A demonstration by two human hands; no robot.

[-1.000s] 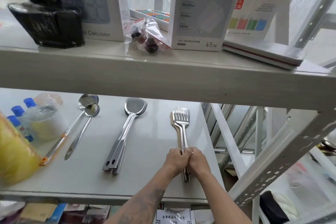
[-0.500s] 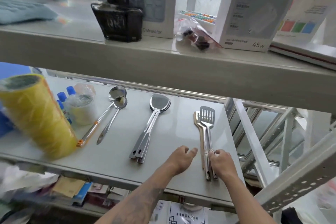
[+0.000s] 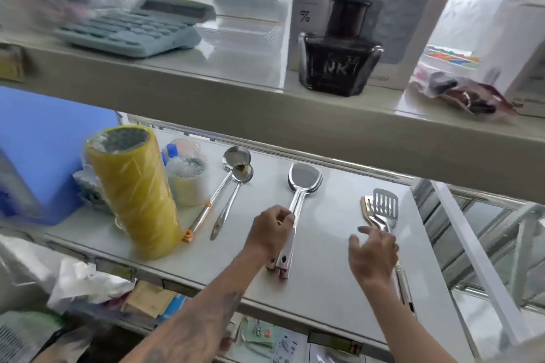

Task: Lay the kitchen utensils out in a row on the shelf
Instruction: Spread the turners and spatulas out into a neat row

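Steel utensils lie in a loose row on the pale lower shelf [image 3: 324,289], handles toward the front edge. At the left of the row two ladles [image 3: 236,174] sit side by side, bowls touching or nearly so, the longer one ending in an orange tip. In the middle are the solid spatulas [image 3: 303,178] — stacked handles, one broad blade showing on top. At the right the slotted turners [image 3: 385,206] lie overlapped, a paler blade peeking out from under the slotted steel one.

The left hand [image 3: 271,233] rests on the stacked spatula handles, fingers curled over them about midway along; whether it truly grips them or only presses on them I cannot tell. The right hand [image 3: 373,250] is open with fingers spread, over the turner handles near the necks, and contact is not clear.

Left of the ladles stand a yellow wrapped roll [image 3: 135,191] and a small plastic-covered tub [image 3: 187,183], with a blue bin [image 3: 44,156] behind them. On the upper shelf [image 3: 206,91] sit a blue-grey calculator [image 3: 132,29], a dark ink bottle [image 3: 339,62] and a crumpled clear bag [image 3: 463,91] — all somewhat blurred.
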